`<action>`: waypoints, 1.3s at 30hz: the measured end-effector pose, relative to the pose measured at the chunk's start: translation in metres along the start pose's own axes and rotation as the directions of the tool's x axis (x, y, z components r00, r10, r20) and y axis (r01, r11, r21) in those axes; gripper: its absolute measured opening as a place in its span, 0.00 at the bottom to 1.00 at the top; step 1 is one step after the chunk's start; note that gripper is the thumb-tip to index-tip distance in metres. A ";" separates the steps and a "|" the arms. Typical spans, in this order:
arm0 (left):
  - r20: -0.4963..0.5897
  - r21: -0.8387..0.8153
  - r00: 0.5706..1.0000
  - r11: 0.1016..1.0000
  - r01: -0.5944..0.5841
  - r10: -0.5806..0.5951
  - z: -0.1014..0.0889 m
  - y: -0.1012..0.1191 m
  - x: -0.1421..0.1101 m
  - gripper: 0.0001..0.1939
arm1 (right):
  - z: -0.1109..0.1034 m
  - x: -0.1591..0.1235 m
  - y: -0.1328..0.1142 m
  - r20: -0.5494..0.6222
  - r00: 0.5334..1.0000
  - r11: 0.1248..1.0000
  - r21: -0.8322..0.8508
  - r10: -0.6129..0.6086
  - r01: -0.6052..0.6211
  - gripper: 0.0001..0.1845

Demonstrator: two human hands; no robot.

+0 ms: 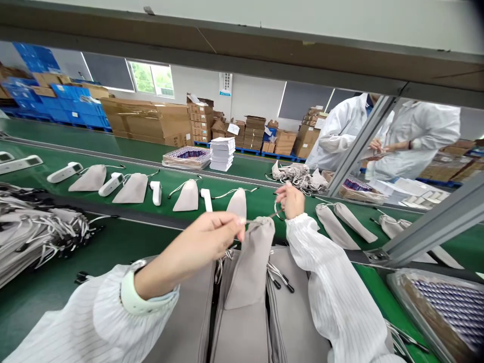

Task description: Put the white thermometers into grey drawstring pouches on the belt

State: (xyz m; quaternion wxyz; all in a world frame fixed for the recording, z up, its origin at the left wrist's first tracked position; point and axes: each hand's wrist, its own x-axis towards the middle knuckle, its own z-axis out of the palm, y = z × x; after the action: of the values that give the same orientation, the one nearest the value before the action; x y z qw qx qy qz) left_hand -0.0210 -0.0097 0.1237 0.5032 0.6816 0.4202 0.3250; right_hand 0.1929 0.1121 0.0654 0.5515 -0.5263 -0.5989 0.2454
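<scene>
A grey drawstring pouch (254, 267) hangs upright between my hands, its gathered top pulled narrow. My left hand (214, 234) pinches the drawstring at the left of the pouch's mouth. On the other side, my right hand (292, 201) has closed fingers on the cord's opposite end, a loop of it dangling below. Under the pouch lie stacks of flat grey pouches (242, 335), with white cords and black cord ends (282, 282) sticking out between them.
A green conveyor (170, 214) ahead carries white handheld devices (111, 184) and grey pouches (132, 189). More pouches are heaped at left (49, 237). A metal post (423, 222) slants at right near a wrapped battery tray (446, 307). Two people in white coats (419, 131) stand across.
</scene>
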 end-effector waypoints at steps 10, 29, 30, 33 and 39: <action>-0.091 0.317 0.920 0.887 -0.335 0.380 0.001 -0.015 0.014 0.09 | 0.023 -0.023 -0.036 0.364 0.921 0.942 0.334 -0.139 0.010 0.23; 0.281 0.889 0.933 0.304 -0.341 0.226 0.033 -0.072 0.014 0.10 | 0.071 0.019 0.019 0.441 0.861 0.723 -0.678 0.255 0.133 0.20; 0.289 0.884 0.932 0.312 -0.348 0.219 0.032 -0.071 0.013 0.08 | 0.091 0.020 0.017 0.509 0.824 0.755 -0.635 0.248 0.165 0.20; 0.313 0.879 0.932 0.316 -0.356 0.181 0.026 -0.064 0.011 0.05 | 0.142 0.020 0.024 0.546 0.801 0.801 -0.580 0.246 0.149 0.30; 0.368 0.824 0.914 0.396 -0.405 0.168 0.011 -0.043 0.007 0.03 | 0.137 0.024 0.040 0.398 0.870 0.869 -0.491 0.291 -0.066 0.37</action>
State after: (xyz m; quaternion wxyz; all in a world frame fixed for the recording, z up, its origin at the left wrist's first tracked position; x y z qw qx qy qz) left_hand -0.0195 -0.0017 0.0794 0.0527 0.9362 0.3424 0.0594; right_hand 0.0848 0.1857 0.0031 0.2266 -0.6235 -0.6999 0.2647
